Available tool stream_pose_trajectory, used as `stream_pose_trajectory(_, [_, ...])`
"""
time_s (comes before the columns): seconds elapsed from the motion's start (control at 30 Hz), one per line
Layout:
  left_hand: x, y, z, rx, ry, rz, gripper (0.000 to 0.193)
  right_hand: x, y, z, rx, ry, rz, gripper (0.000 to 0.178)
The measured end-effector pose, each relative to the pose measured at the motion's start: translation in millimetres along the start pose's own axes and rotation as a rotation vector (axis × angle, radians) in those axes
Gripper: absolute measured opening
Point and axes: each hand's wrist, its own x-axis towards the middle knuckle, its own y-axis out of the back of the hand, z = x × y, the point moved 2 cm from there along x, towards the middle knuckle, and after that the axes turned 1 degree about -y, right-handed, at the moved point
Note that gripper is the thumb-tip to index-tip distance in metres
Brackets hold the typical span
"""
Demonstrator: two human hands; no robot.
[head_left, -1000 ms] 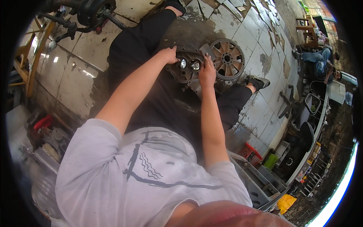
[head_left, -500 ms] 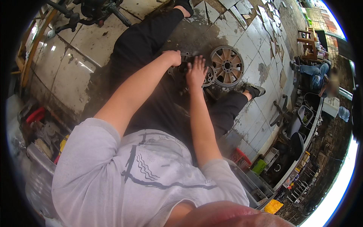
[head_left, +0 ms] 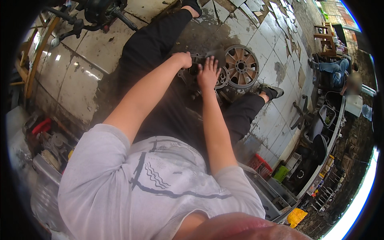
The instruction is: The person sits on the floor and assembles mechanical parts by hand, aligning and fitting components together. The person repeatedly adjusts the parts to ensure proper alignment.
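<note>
Between my spread legs a round-edged metal casing [head_left: 195, 57] with a dark, recessed inside lies on the floor. My left hand [head_left: 183, 60] is closed at the far left rim of this casing; what its curled fingers hold, if anything, is hidden. Over the right part of the casing lies my right hand [head_left: 209, 74], palm down and fingers spread. It covers part of a ring-shaped section with holes [head_left: 223, 77]. Just right of that, a toothed flywheel [head_left: 241, 66] with brownish spokes lies flat. A grey blur shows just beyond my right fingertips; I cannot make it out.
Broken tiles [head_left: 276, 24] litter the far floor. Dark machinery [head_left: 100, 12] stands at the far left. A red basket [head_left: 260, 165] and a yellow bag [head_left: 296, 217] are at my right, beside a bench with tools. Another person [head_left: 338, 74] sits at the far right.
The view has shifted slightly. Both hands keep nearly the same places on the casing, and the grey blur beyond the right fingertips shows more plainly.
</note>
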Motion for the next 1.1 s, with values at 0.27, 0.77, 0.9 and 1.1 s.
stream_pose_trajectory(0.27, [-3.7, 1.2, 3.3, 0.065, -0.033, -0.057, 0.073, -1.6, -0.6, -2.5, -0.068, 0.058, 0.054, 0.059])
stream_pose_trajectory(0.77, [8.3, -3.7, -1.0, 0.070, 0.003, -0.014, 0.072, 1.9, -1.3, -1.4, -0.009, 0.168, 0.021, 0.060])
stream_pose_trajectory(0.9, [13.1, -2.1, 0.7, 0.039, -0.010, -0.037, 0.071, 3.2, -5.0, 8.5, -0.028, -0.104, 0.084, 0.060])
stream_pose_trajectory(1.1, [14.2, -3.4, -1.2, 0.026, -0.013, -0.030, 0.069, 4.8, 1.2, 5.0, -0.059, 0.018, 0.064, 0.059])
